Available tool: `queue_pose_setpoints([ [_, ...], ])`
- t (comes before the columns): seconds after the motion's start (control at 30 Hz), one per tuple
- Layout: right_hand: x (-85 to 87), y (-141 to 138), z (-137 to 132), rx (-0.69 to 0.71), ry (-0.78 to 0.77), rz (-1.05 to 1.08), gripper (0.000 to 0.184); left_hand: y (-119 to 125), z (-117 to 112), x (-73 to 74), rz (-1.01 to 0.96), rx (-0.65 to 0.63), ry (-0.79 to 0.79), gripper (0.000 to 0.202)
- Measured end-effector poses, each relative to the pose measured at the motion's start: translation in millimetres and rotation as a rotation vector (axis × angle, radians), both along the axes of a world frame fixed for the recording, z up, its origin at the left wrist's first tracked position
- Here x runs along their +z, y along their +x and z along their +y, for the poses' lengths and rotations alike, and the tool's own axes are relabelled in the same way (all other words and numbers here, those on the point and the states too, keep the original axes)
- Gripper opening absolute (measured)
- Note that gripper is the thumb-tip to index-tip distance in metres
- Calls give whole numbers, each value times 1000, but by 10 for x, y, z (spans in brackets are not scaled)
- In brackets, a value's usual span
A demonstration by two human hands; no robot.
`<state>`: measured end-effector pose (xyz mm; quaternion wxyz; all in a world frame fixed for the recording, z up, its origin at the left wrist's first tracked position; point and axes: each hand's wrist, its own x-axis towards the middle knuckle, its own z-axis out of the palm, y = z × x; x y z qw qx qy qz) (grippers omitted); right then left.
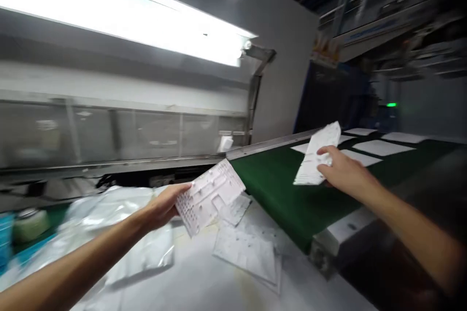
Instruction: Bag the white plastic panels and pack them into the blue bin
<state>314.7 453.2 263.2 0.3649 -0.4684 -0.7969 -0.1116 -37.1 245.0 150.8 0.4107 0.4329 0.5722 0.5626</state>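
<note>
Left fingers (178, 192): clenching, curling over the left edge of a moulded white sheet (209, 197); sheet pimpled and perforated, tilting up toward the belt; thumb not clearly showing.

Right fingers (324, 167): grasping, spreading across a second moulded sheet (310, 167); sheet buckling around the grip, its upper end rising above the knuckles, its lower end hanging below the palm.

Hands: left hand (160, 206) reaching out above the table edge, just short of the belt's corner; right hand (346, 172) reaching over the belt itself, both well apart from each other.

Belt: green conveyor belt (288, 199) running away from the body at a slant, bearing flat white sheets (382, 147) lying singly, spaced apart, some partly hidden behind the right hand.

Table: loose moulded sheets (246, 252) overlapping on a white work table (189, 282), close beside the belt's near side; silver plastic bags (120, 216) lying heaped further left.

Progress: several sheets lying flat on the belt, two sheets in the hands, a small overlapping pile remaining on the table.

Surroundings: grey machine housing (146, 121) rising behind, with a strip lamp (146, 24) glaring; green indicator light (391, 104) glowing beyond the belt.
</note>
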Motion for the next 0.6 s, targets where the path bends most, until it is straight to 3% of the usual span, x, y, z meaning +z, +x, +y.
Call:
queue_pose_setpoints([
  [0.07, -86, -291, -491, 49, -18, -12, 68, -146, -677, -218, -123, -4, -103, 45],
  [0.13, -307, -643, -1080, 120, -77, 27, 81, -268, -1217, -395, -244, 2, -180, 49],
  [0.2, -676, -984, -1696, 242, -77, 84, 76, -391, -1631, -521, -365, -21, -248, 53],
  [0.27, -1132, -1254, -2252, 462, 168, 34, 58, -512, -1943, -605, -440, -53, -311, 57],
  [0.33, -1578, -1434, -2685, 665, 396, -17, 50, -605, -2169, -657, -446, -64, -359, 60],
  [0.43, -2086, -1560, -3079, 768, 458, -128, 52, -643, -2362, -697, -436, -130, -379, 65],
  [0.53, -2388, -1554, -3224, 713, 440, -240, 55, -578, -2403, -716, -445, -198, -374, 66],
  [0.6, -2518, -1482, -3238, 718, 430, -275, 56, -511, -2373, -729, -401, -245, -369, 52],
])
